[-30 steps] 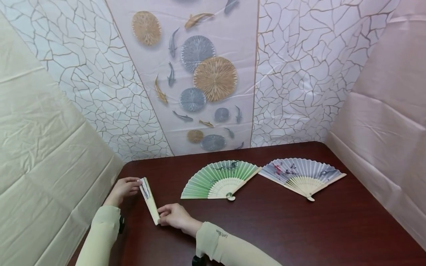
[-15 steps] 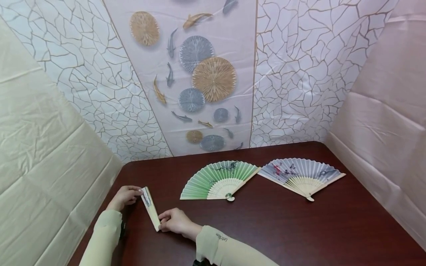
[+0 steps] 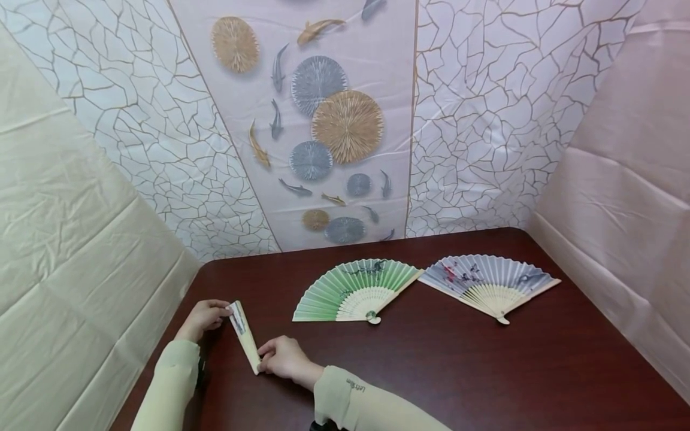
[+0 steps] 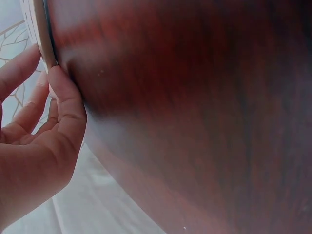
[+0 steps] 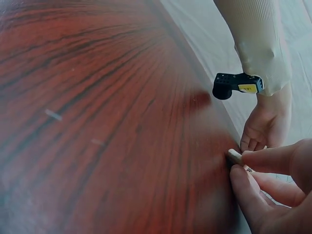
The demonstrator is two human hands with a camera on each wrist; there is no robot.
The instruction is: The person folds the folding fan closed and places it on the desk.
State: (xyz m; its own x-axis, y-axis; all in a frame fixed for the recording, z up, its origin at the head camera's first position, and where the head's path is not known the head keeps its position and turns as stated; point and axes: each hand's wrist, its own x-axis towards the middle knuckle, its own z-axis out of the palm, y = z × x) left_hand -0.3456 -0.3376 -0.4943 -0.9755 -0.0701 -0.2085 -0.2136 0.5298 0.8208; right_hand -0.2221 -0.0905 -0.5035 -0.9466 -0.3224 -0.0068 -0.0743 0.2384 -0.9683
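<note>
A folded hand fan (image 3: 245,340), pale ribs with a patterned strip near its far end, lies slantwise at the left of the table. My left hand (image 3: 203,317) pinches its far end; in the left wrist view, the thumb and fingertips meet at the fan's edge (image 4: 43,36). At the near end, my right hand (image 3: 287,359) grips the fan between thumb and fingers. The right wrist view catches only the tip of the fan (image 5: 235,156) poking out of that pinch, with the rest hidden by the fingers.
A spread green fan (image 3: 323,293) lies mid-table, right of my hands. Touching its upper right corner is a spread grey-blue fan (image 3: 442,269). The dark red wooden table (image 3: 431,371) ends against patterned cloth (image 3: 345,197) at the back and pale cloth (image 3: 81,269) on the left.
Both hands have drawn the folded fan slightly nearer to me over the first half second. Since then it has stayed nearly still. The two spread fans have not moved.
</note>
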